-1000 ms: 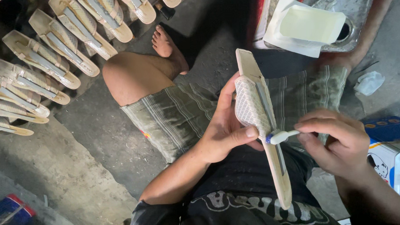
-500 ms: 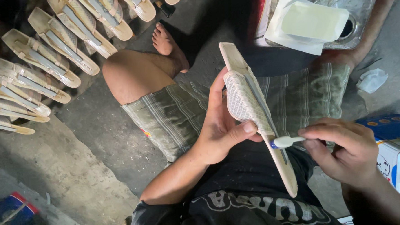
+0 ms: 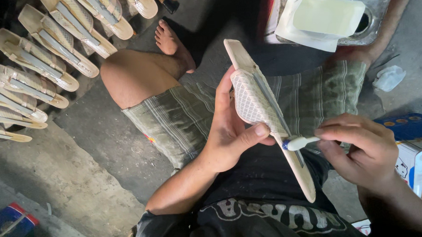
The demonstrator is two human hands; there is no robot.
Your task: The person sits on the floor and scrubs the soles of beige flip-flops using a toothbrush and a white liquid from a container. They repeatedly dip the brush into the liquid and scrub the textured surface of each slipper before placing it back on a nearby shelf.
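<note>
Head view: left hand [image 3: 231, 136] grips sandal [image 3: 263, 111] upright.
Right hand [image 3: 364, 149]: pinches small brush [image 3: 300, 142]; strokes should stay light along the strap edge.

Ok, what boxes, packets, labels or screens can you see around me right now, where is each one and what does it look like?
Box: far right, beside the right hand; cardboard, blue top, white side with small printed figure.
Packet: bottom left on the floor; crumpled, blue with red and white edge.
White sheets: top right on a metal tray; pale yellow rectangle on top.
No screens.
</note>
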